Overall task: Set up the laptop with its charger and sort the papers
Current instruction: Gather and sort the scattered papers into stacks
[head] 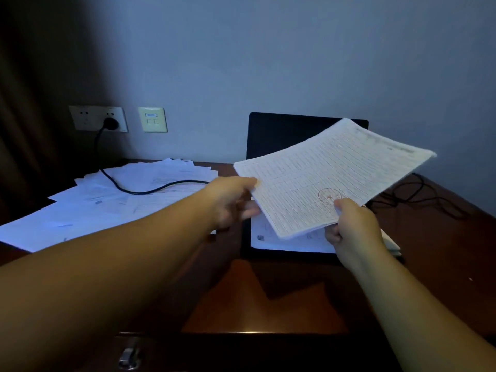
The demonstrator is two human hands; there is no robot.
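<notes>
A stack of lined papers (330,173) with a red round stamp hangs tilted above the open black laptop (271,135). My right hand (354,226) pinches its near edge, thumb on top. My left hand (233,200) grips its left corner. More sheets (284,240) lie on the laptop's keyboard under the stack. A spread of loose white papers (115,200) covers the left of the dark wooden desk (268,304). The black charger cable (139,190) runs from a plug (111,124) in the wall socket across those papers toward the laptop.
A second wall plate (152,119) sits right of the socket. Thin black cables (424,200) lie on the desk's right side. A drawer with a metal latch (128,357) is under the front edge. A dark curtain (32,103) hangs at left.
</notes>
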